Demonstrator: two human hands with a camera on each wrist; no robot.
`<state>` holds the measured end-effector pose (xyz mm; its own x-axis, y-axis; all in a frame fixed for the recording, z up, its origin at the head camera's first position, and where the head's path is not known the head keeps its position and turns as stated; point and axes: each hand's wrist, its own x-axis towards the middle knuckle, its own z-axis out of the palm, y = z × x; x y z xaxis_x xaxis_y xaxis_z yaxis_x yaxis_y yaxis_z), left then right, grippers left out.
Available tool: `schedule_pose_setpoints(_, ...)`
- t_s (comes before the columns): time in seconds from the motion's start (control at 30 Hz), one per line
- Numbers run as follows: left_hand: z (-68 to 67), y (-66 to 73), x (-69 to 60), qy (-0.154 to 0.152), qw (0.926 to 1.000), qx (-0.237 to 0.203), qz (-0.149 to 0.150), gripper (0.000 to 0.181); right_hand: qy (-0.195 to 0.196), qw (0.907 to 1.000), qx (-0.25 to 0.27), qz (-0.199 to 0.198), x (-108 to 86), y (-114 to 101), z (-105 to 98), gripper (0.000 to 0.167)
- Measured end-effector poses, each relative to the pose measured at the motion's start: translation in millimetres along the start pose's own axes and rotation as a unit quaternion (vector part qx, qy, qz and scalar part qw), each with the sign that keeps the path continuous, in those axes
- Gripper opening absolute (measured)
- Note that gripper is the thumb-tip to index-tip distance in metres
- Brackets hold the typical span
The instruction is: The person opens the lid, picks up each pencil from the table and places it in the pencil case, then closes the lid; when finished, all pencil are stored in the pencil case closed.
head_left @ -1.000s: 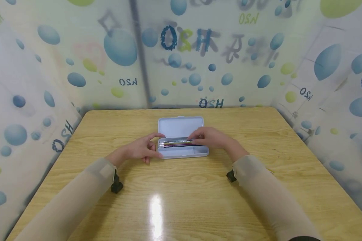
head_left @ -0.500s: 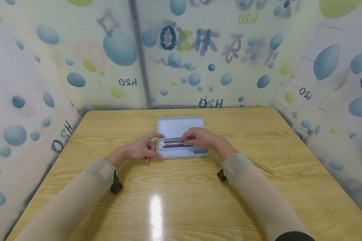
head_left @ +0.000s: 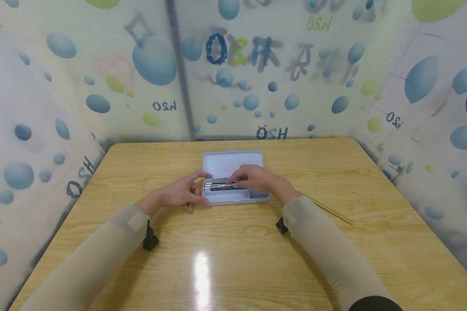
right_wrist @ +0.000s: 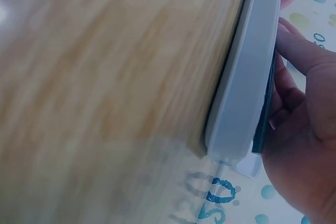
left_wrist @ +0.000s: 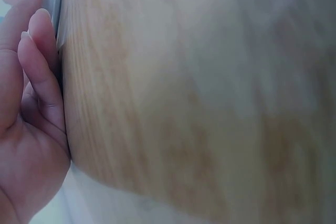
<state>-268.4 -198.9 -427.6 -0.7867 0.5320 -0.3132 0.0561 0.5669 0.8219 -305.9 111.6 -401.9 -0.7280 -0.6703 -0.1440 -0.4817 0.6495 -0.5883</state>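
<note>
A pale blue-white pencil case [head_left: 226,198] lies on the table with its lid [head_left: 227,163] tipped back. Several pencils [head_left: 214,186] lie side by side in its rear compartment. My left hand [head_left: 180,191] holds the case's left end, the index finger at the back corner and the thumb at the front one. Over the rear compartment, my right hand [head_left: 257,178] pinches at the pencils with thumb and fingers. A dark pencil [right_wrist: 264,111] in the right wrist view slants out of the case beneath that hand; the fingertips' hold on it is partly hidden.
A yellow pencil [head_left: 331,211] lies on the wooden table [head_left: 241,259], right of the case, partly behind the right forearm. Patterned cloth walls [head_left: 233,116] stand behind the table and at both sides.
My right hand has moved left along the pencils, and its forearm has uncovered more of the yellow pencil on the table. The left hand and case have stayed in place.
</note>
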Motion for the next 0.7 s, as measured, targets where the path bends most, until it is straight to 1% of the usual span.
schedule_pose_setpoints(0.23,0.5,0.3,0.2,-0.003,0.9999,-0.015,0.002,0.088,0.013,0.9999,-0.002,-0.008,-4.8,1.1,-1.5,0.022)
schedule_pose_setpoints(0.37,0.8,-0.1,0.4,-0.003,0.9999,-0.013,0.002,0.088,0.019,0.9998,-0.002,0.0,-10.3,5.5,-3.4,0.022)
schedule_pose_setpoints(0.5,1.2,0.3,0.1,-0.001,0.9998,-0.018,0.004,0.089,0.028,0.9995,0.013,0.012,-19.8,10.8,-7.7,0.022)
schedule_pose_setpoints(0.7,1.7,1.4,-1.5,0.002,0.9997,-0.022,0.009,0.089,0.039,0.9988,0.027,0.014,-40.2,21.0,-15.5,0.022)
